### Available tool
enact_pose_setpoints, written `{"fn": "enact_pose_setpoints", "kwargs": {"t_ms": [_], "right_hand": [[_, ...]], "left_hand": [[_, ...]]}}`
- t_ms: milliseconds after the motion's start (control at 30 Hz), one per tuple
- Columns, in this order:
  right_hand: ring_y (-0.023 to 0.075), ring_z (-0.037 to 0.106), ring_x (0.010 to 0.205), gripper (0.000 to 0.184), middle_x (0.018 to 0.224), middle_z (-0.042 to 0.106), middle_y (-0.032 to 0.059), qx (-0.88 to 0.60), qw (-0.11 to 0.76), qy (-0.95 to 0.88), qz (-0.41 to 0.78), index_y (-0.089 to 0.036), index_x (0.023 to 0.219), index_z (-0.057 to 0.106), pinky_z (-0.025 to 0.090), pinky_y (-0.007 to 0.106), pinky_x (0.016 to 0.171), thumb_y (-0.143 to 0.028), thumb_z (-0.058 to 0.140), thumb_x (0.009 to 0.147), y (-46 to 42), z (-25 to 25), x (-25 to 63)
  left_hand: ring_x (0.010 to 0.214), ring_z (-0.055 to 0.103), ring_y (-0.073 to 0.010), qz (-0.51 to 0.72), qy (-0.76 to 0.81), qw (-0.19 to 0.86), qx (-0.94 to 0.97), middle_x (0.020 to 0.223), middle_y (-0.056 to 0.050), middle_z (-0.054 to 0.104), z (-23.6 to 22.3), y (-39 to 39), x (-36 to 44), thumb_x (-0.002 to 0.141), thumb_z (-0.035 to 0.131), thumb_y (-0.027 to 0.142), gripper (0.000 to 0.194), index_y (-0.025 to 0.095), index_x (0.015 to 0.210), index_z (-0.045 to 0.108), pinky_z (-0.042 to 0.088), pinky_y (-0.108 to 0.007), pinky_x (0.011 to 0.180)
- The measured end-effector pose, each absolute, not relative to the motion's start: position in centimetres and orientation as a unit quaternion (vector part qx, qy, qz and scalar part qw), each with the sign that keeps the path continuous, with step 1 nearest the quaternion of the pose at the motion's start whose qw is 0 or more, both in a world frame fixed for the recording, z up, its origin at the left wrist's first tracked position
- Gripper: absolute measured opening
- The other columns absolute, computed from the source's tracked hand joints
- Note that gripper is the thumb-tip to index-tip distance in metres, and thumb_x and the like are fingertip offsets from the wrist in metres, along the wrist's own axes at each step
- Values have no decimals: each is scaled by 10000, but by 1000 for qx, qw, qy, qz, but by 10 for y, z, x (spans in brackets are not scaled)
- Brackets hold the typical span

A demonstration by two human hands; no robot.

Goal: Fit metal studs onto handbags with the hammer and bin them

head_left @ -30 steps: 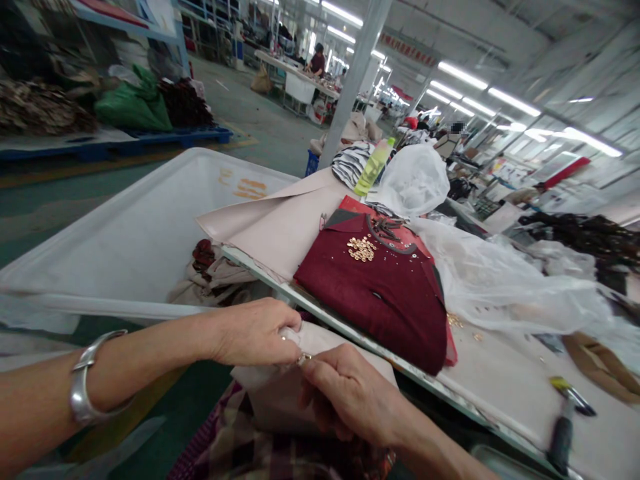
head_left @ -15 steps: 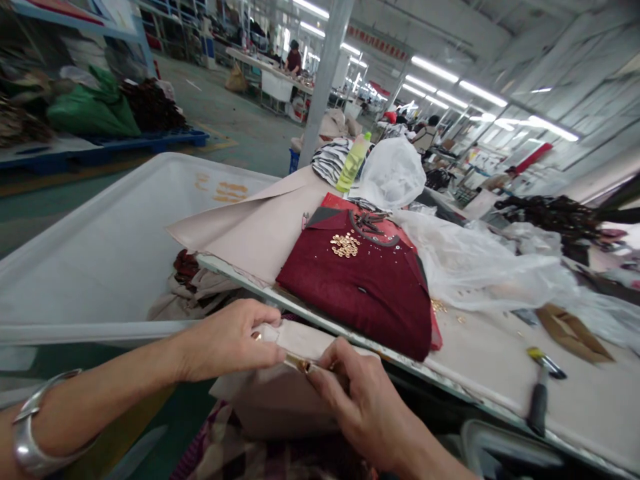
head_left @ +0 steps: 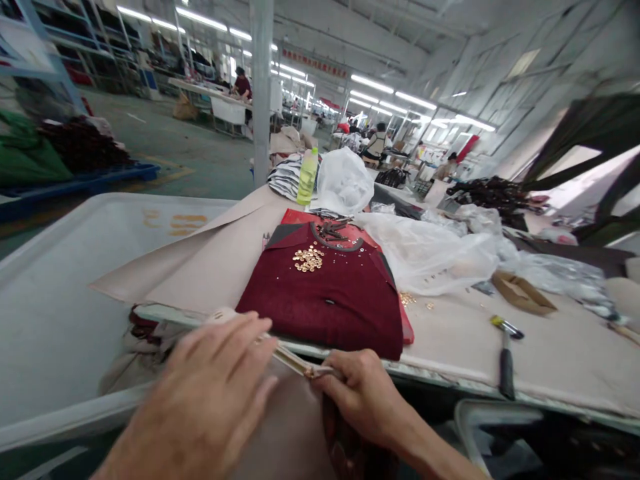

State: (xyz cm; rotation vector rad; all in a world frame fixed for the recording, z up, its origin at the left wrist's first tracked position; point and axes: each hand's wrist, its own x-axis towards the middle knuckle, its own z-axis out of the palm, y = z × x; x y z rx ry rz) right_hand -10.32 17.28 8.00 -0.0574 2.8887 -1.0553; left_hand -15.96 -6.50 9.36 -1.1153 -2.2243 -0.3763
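Between my hands runs a narrow gold-coloured strip (head_left: 293, 360) along the upper edge of a beige leather-like piece (head_left: 287, 427); I cannot tell what the piece belongs to. My right hand (head_left: 363, 390) is closed in a pinch on the strip's right end, where a small gold fitting shows. Over the strip's left end, my left hand (head_left: 210, 393) lies with fingers stretched out and thumb apart, blurred; contact underneath is hidden. Just beyond is a folded maroon cloth (head_left: 320, 320) bearing a heap of small gold rings (head_left: 309, 259) and dark slim pieces (head_left: 333, 231).
On the beige-covered table (head_left: 450, 347) are a hammer (head_left: 506, 363), a brown open box (head_left: 523, 293), clear plastic bags (head_left: 430, 257) and a bottle of yellow-green liquid (head_left: 307, 177). A white bin (head_left: 55, 287) stands at left. Behind it rises a post (head_left: 261, 93). People work farther back.
My left hand has gone from pinching the strip to lying stretched out, nearer the camera. My right hand keeps its pinch. The view has turned right, and the scene has shifted left.
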Motion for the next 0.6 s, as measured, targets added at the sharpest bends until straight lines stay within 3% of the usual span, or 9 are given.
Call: {"fn": "enact_pose_setpoints", "kwargs": {"t_ms": [133,300,400,500,600], "right_hand": [[74,382,511,279,520,444,-63,-15,5,927,-375,-165,575,498,201,235,504,-215,636,813,181,113,-137],[85,413,521,250,513,475,-52,-8,-52,935,-352,-158,558,551,230,228,506,-168,616,799,206,108,-188],[115,563,622,107,656,648,-17,-18,-45,931,-361,-160,735,684,328,209,564,-135,602,800,216,89,-202],[157,655,756,217,860,737,20,-38,-29,931,-361,-173,1035,688,410,224,671,-167,617,830,217,80,-195],[169,676,816,166,904,743,22,-43,-6,937,-347,-195,1016,681,434,250,740,-205,556,908,224,87,-176]], "left_hand": [[1264,521,-239,-121,-815,334,-458,1355,-103,604,89,-21,-145,984,429,299,408,128,1321,582,362,-358,1033],[1318,479,-312,-112,-843,324,-415,1415,-123,555,65,19,-185,990,398,276,464,134,1420,503,435,-427,964],[1270,522,-340,-103,-862,288,-404,1369,-125,589,46,32,-204,958,453,268,482,174,1428,504,500,-456,898],[1272,537,-331,-110,-880,238,-396,1352,-113,608,32,38,-207,968,437,279,445,205,1394,546,523,-472,898],[1326,511,-306,-118,-896,178,-389,1389,-90,592,28,37,-205,995,377,293,428,271,1378,565,522,-470,919]]}}
